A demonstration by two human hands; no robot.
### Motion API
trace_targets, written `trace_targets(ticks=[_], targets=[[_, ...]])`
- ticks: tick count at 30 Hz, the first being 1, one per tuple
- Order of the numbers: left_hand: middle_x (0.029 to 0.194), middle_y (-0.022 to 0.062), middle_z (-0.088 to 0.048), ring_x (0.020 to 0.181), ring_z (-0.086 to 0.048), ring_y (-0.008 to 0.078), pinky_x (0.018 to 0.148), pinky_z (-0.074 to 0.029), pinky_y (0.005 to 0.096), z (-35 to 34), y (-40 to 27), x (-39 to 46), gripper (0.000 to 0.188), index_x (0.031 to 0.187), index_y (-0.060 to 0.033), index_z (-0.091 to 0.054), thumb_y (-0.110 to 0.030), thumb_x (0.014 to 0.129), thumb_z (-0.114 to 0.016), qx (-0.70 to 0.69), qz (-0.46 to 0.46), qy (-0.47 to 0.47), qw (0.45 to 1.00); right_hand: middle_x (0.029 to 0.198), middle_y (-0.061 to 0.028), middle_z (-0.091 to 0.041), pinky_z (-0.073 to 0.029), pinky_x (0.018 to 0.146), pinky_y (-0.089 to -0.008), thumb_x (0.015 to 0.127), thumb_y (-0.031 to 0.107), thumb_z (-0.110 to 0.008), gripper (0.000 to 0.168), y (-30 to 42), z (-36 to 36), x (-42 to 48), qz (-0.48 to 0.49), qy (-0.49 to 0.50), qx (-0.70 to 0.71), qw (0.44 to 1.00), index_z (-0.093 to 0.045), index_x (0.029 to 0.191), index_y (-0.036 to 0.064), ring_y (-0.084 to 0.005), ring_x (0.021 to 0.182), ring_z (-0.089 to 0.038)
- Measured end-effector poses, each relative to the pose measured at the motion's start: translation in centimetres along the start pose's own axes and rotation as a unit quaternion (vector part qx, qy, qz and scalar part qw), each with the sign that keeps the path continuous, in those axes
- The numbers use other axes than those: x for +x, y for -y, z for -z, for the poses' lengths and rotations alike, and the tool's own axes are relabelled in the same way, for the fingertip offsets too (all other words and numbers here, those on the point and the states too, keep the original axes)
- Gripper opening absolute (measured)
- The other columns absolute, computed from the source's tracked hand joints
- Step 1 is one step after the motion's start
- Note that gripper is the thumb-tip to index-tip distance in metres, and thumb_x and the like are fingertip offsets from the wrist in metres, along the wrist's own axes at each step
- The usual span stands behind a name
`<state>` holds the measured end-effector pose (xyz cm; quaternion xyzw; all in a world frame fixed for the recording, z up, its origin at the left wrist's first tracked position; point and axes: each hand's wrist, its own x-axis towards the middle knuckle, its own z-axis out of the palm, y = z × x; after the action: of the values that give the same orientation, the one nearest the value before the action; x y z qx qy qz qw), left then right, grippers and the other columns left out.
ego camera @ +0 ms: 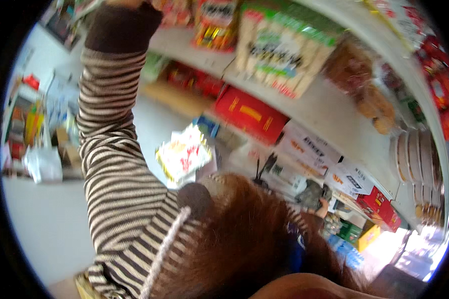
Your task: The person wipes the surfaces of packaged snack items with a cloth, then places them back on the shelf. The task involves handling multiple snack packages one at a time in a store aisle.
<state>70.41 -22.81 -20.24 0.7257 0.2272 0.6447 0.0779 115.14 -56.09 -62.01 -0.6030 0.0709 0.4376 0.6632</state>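
My left arm, in a striped sleeve [112, 157] with a dark cuff, reaches up past the shelf. Only a sliver of my left hand [123, 3] shows at the top edge, so its fingers and anything in them are hidden. My right hand [323, 208] is small and partly hidden at the lower right, next to a dark grey item [311, 195]; whether it grips this is unclear. Close to the left cuff lie red snack packets [213, 26]. A green and white snack bag [284, 50] stands on the shelf. A shiny white and yellow packet [185, 155] is below.
A white shelf [321, 112] crosses the view at a slant, with red boxes [250, 114], white cartons [308, 147] and stacked round containers [415, 160] about it. Another stocked shelf with a white plastic bag [42, 163] stands at the left. Reddish-brown hair [247, 231] blocks the lower middle.
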Motion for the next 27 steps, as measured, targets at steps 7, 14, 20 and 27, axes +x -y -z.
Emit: trace_targets(ticks=[7, 14, 20, 27], targets=[[0.094, 0.0105, -0.059, 0.078, -0.057, 0.0142, 0.073, -0.046, 0.0252, 15.3, 1.1, -32.3, 0.029, 0.102, 0.0, -0.054, -0.004, 0.074, -0.06, 0.316, 0.324, -0.231, 0.861, 0.103, -0.0153, -0.054, -0.045, 0.081, -0.0405, 0.074, 0.01, -0.052, 0.032, 0.9, -4.6, 2.9, -0.067, 0.088, -0.028, 0.993, -0.049, 0.104, -0.002, -0.0292, 0.096, -0.052], [0.127, 0.0196, -0.034, 0.119, -0.031, 0.0342, 0.094, -0.027, 0.0483, 2.8, 3.3, -55.5, 0.094, 0.128, -0.0171, -0.03, -0.029, 0.05, -0.08, 0.408, 0.608, 0.186, 0.655, 0.107, -0.0166, -0.053, -0.044, 0.083, -0.043, 0.078, 0.011, -0.051, 0.034, 0.3, -9.0, -0.1, -0.065, 0.113, -0.061, 0.99, -0.047, 0.108, -0.004, -0.0309, 0.097, -0.051], [0.141, 0.0156, -0.006, 0.129, -0.003, 0.0362, 0.093, -0.01, 0.0654, -2.8, 3.0, -53.7, 0.1, 0.135, -0.0284, -0.014, -0.038, 0.056, -0.075, 0.469, 0.594, 0.393, 0.521, 0.108, -0.0172, -0.052, -0.044, 0.084, -0.0435, 0.077, 0.01, -0.051, 0.036, 0.2, -8.5, 0.0, -0.072, 0.137, -0.069, 0.986, -0.045, 0.11, -0.003, -0.031, 0.1, -0.051], [0.141, 0.0157, -0.008, 0.128, -0.006, 0.039, 0.09, -0.011, 0.068, -2.8, 5.7, -57.5, 0.058, 0.133, -0.0288, -0.021, -0.019, 0.081, -0.044, 0.502, 0.563, 0.399, 0.522, 0.108, -0.0174, -0.053, -0.043, 0.086, -0.0438, 0.076, 0.011, -0.051, 0.036, 0.4, -6.8, -1.9, -0.05, 0.093, -0.078, 0.991, -0.046, 0.109, -0.003, -0.0317, 0.098, -0.052]])
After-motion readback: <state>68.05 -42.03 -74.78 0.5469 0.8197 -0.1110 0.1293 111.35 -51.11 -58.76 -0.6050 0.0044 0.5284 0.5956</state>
